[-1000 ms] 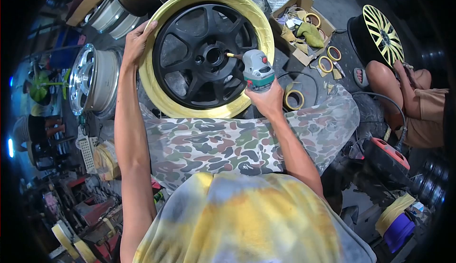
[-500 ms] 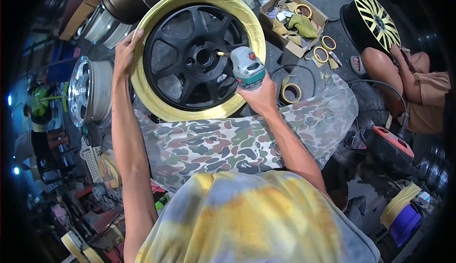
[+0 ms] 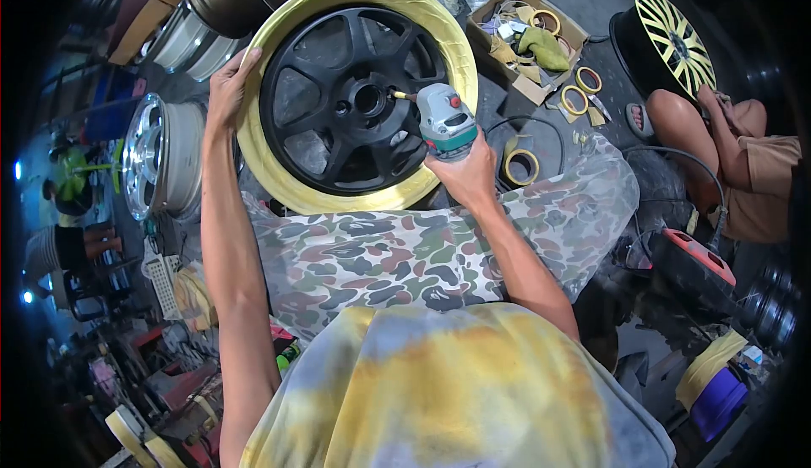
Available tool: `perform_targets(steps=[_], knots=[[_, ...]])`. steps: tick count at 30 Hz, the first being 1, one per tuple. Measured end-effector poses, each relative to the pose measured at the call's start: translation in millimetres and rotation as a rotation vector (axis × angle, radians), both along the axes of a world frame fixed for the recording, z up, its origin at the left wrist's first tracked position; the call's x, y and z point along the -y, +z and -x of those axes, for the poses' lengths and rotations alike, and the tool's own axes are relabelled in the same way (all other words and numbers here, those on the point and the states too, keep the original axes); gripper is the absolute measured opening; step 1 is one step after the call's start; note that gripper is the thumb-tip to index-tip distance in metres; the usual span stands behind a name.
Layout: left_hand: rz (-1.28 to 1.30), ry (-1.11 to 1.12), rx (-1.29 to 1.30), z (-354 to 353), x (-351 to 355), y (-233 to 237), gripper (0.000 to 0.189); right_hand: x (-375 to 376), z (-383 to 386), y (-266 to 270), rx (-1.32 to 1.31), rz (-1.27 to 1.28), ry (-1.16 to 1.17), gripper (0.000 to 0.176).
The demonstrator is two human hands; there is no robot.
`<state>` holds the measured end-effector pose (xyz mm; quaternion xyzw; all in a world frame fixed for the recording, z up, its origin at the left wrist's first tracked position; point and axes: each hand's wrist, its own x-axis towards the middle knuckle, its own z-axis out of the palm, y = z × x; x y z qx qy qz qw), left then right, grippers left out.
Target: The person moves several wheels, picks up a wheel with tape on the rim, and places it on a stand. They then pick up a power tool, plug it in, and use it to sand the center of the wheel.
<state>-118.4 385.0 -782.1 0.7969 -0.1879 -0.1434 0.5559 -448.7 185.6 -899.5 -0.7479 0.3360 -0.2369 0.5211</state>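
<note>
A black spoked wheel [image 3: 334,143] has yellow masking tape around its rim and leans against my camouflage-covered legs. My left hand [image 3: 230,88] grips the taped rim at its upper left, thumb on the front face. In my right hand [image 3: 466,171] is a grey and green power tool [image 3: 444,122]. The tool's thin shaft with a pale tip points left and reaches one of the holes beside the wheel's centre bore. Whether the tip touches the hole's wall cannot be made out.
Right of the wheel stand a cardboard box [image 3: 534,88] of odds and ends and tape rolls [image 3: 574,100]. Another person [image 3: 718,138] sits at the right by a yellow-spoked wheel [image 3: 676,37]. A chrome wheel [image 3: 152,157] stands left. A black hose [image 3: 686,154] curves at the right.
The whole view has shifted slightly, so the wheel and tool appear a little further right. Both hands keep their holds, and the tool's tip stays by the same hole.
</note>
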Motion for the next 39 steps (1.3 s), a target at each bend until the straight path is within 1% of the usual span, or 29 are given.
perform_targets(steps=[5, 11, 14, 16, 18, 19, 20, 21, 22, 23, 24, 25, 26, 27, 28, 29, 30, 31, 32, 34, 36, 37, 38, 39], knots=[[0.006, -0.008, -0.018, 2.6, 1.1, 1.5, 0.042, 1.0, -2.5, 1.4, -0.015, -0.027, 0.014, 0.063], [0.024, 0.011, 0.058, 8.5, 3.5, 0.3, 0.042, 1.7, -4.9, 1.6, 0.022, -0.002, 0.003, 0.064], [0.04, -0.004, 0.035, 7.3, 3.3, -0.4, 0.043, 0.0, -0.9, 2.7, -0.04, 0.019, 0.009, 0.066], [-0.043, -0.01, 0.036, 2.9, -0.4, -1.5, 0.044, -2.3, 0.1, 1.2, -0.064, 0.01, -0.014, 0.065], [-0.114, 0.017, 0.082, 14.4, 3.8, 7.1, 0.047, -3.3, -0.1, 4.4, -0.035, -0.021, 0.0, 0.063], [-0.086, -0.011, 0.102, 11.3, 2.3, 3.8, 0.046, -4.0, -0.1, 4.4, -0.064, -0.029, -0.005, 0.06], [-0.059, -0.037, 0.124, 6.8, -0.1, -1.6, 0.046, -3.0, -0.7, -7.0, -0.021, -0.046, 0.002, 0.061], [-0.025, -0.024, 0.113, 9.3, 1.1, -1.1, 0.045, -1.5, -1.6, -13.7, -0.003, -0.094, -0.001, 0.059], [-0.019, -0.072, 0.124, 2.9, -3.7, -4.8, 0.046, -0.1, -0.8, -12.6, -0.016, -0.076, -0.003, 0.056], [-0.009, -0.057, 0.126, 2.4, -4.2, -6.6, 0.044, 1.1, 0.9, -13.4, -0.037, -0.098, -0.013, 0.054], [0.003, -0.041, 0.126, 0.7, -3.4, -8.3, 0.043, 3.1, 4.1, -20.3, 0.029, -0.125, 0.014, 0.054], [-0.017, -0.029, 0.101, -2.8, -5.2, -9.2, 0.043, 6.6, 7.7, -21.1, -0.014, -0.13, 0.021, 0.055], [-0.034, -0.017, 0.075, -7.0, -7.2, -10.9, 0.042, 12.2, 13.7, -36.7, 0.053, -0.118, 0.028, 0.057], [-0.004, 0.003, 0.097, -8.2, -8.6, -13.2, 0.042, 17.7, 18.7, -42.7, 0.036, -0.083, 0.037, 0.061], [0.024, 0.019, 0.123, -10.4, -10.6, -16.3, 0.041, 10.2, 20.0, -13.5, -0.062, -0.144, -0.013, 0.062], [0.038, 0.022, 0.129, -18.4, -14.0, -23.3, 0.04, 16.0, 23.2, -24.1, 0.079, -0.24, 0.052, 0.06], [0.054, 0.017, 0.132, -26.2, -17.7, -30.4, 0.039, 16.7, 26.2, -15.2, -0.046, -0.116, 0.029, 0.057], [0.131, 0.037, 0.114, -28.4, -18.7, -34.5, 0.034, 24.9, 29.0, -27.2, 0.017, -0.19, 0.075, 0.055], [0.212, 0.045, 0.091, -27.8, -18.0, -37.6, 0.029, 22.3, 26.4, -25.1, 0.028, -0.192, 0.094, 0.055], [0.24, 0.077, 0.06, -28.3, -23.8, -38.0, 0.028, 20.5, 26.1, -17.5, 0.257, -0.223, 0.035, 0.04], [0.193, 0.126, 0.091, -25.7, -25.1, -38.6, 0.027, 26.7, 24.7, -23.8, 0.239, -0.196, 0.041, 0.038], [0.082, 0.151, 0.145, -38.2, -30.1, -50.8, 0.026, 25.7, 22.2, -18.6, 0.27, -0.302, 0.069, 0.038], [0.028, 0.173, 0.177, -26.7, -33.8, -39.5, 0.032, 28.2, 23.5, -12.5, 0.297, -0.4, 0.077, 0.038], [-0.016, 0.154, 0.227, -31.6, -40.5, -44.9, 0.029, 31.8, 25.1, -6.5, 0.212, -0.361, 0.049, 0.053]])
